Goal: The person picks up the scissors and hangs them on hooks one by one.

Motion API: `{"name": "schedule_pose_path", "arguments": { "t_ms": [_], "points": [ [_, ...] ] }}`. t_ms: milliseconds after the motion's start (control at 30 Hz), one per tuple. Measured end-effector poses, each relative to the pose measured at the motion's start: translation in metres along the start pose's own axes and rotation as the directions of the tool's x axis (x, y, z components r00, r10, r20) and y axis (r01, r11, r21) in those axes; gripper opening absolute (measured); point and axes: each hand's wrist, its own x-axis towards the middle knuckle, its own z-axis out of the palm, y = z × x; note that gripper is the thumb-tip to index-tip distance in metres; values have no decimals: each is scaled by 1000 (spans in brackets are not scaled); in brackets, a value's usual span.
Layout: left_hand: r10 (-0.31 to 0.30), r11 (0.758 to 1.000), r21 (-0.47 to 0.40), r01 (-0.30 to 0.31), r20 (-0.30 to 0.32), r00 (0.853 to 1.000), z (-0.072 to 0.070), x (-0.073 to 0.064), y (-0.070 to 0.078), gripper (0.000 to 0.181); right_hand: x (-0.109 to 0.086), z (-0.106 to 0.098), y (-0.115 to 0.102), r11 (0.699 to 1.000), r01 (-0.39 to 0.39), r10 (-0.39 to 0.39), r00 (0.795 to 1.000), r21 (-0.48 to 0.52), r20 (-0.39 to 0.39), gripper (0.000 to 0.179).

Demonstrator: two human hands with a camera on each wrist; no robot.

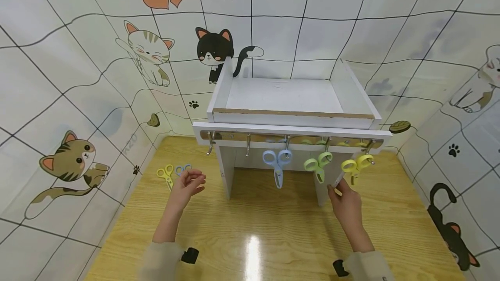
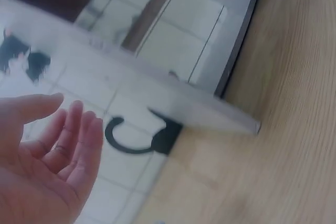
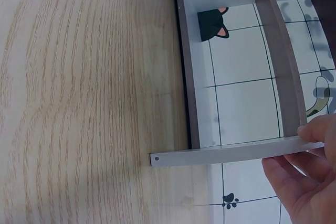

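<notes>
My right hand (image 1: 347, 203) pinches the front edge of the white shelf's right side panel (image 3: 226, 154), thumb on one face and fingers on the other. Just above it, yellow scissors (image 1: 354, 166) hang from a hook. Green scissors (image 1: 318, 165) and blue scissors (image 1: 278, 164) hang farther left on the same hook rail (image 1: 269, 138). Fingers loosely bent, my left hand (image 1: 188, 185) is in the air left of the shelf, holding nothing. Beyond it, a second pair of yellow scissors (image 1: 166, 174) and partly hidden blue scissors (image 1: 182, 168) lie on the table.
The white shelf (image 1: 293, 120) stands on the wooden table (image 1: 273, 229), with an open tray top. Two bare hooks (image 1: 248, 144) are on the rail's left part. Tiled, cat-printed walls (image 1: 293, 42) enclose the back and both sides.
</notes>
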Motion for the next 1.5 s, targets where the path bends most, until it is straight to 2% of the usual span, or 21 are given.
{"name": "schedule_pose_path", "arguments": {
  "t_ms": [133, 367, 567, 700, 800, 833, 1000, 1067, 1200, 1400, 1433, 1500],
  "points": [
    [-44, 998, 42, 45, -6, 999, -18, 8, -10, 29, 0, 0, 0, 1000, 0, 0, 1000, 3, -5, 22],
    [-99, 979, 168, 111, -78, 992, -41, 23, -34, 30, 0, 0, -1, 1000, 14, -14, 1000, 1, -11, 23],
    [-96, 940, 312, 140, -153, 984, -55, 34, -54, 27, 0, -1, -1, 1000, 12, -12, 1000, 2, -5, 25],
    [-76, 898, 412, 154, -200, 977, -56, 38, -62, 26, 0, -1, 0, 1000, 14, -14, 1000, 6, -10, 25],
    [-86, 850, 491, 193, -231, 969, -56, 39, -65, 28, 0, -1, 0, 1000, 16, -16, 1000, 6, -13, 23],
    [-95, 827, 522, 209, -237, 967, -56, 39, -66, 29, 0, -1, 0, 1000, 19, -19, 1000, 6, -14, 23],
    [-150, 679, 679, 280, -245, 958, -53, 37, -70, 32, 0, 0, 0, 1000, 28, -28, 999, 11, -24, 22],
    [-147, 629, 723, 286, -251, 957, -53, 37, -73, 33, 0, 0, 0, 1000, 23, -23, 1000, 11, -20, 24],
    [-139, 567, 768, 297, -266, 954, -50, 39, -76, 32, 0, 0, 0, 1000, 13, -12, 1000, 9, -17, 25],
    [-130, 453, 837, 308, -279, 951, -44, 45, -77, 37, 0, 0, 0, 1000, 13, -13, 1000, 0, -21, 23],
    [-128, 439, 844, 309, -281, 951, -44, 46, -77, 38, 0, 0, 0, 1000, 16, -16, 1000, 0, -22, 23],
    [-132, 430, 845, 318, -290, 948, -43, 48, -78, 37, 0, 0, 0, 1000, 18, -18, 1000, -3, -21, 23]
  ]
}}
